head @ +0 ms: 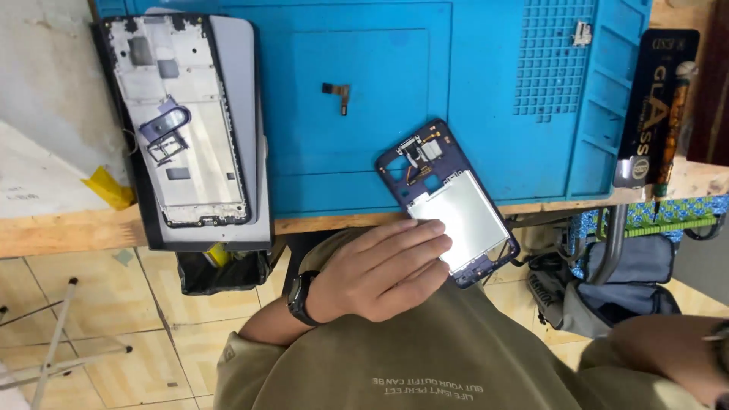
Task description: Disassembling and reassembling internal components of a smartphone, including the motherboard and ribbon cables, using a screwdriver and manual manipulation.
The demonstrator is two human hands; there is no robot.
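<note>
**Blue mat, phone frame under the left hand**

Blue work mat (pixel 486 91) covers the wooden bench (pixel 61 231). Dark blue phone frame (pixel 425 163) lies tilted at the mat's near edge, its lower end hanging past the bench lip toward the person. Silver plate (pixel 463 209) fills its middle; small parts and an orange flex sit at its top end.

Left hand (pixel 380 269), black watch (pixel 298 298) on the wrist, rests flat on the frame's lower left side. Fingers (pixel 421 231) lie loosely together, tips on the silver plate's edge. Not a pinch grip, more a press from above; whether the thumb hooks under the frame, can't tell. Frame sits to the upper right of the palm, mostly uncovered.

Right hand: only a forearm in an olive sleeve (pixel 668 357) shows at the bottom right corner, well apart from the frame. Hand itself is out of view.

Elsewhere:
- second phone frame (pixel 182 121), pale inside, on a grey panel at the mat's left end, well apart from the hand
- small loose flex part (pixel 339 95) mid-mat
- black box (pixel 657 99) at the right edge
- bags (pixel 607 285) on the tiled floor under the bench
</note>
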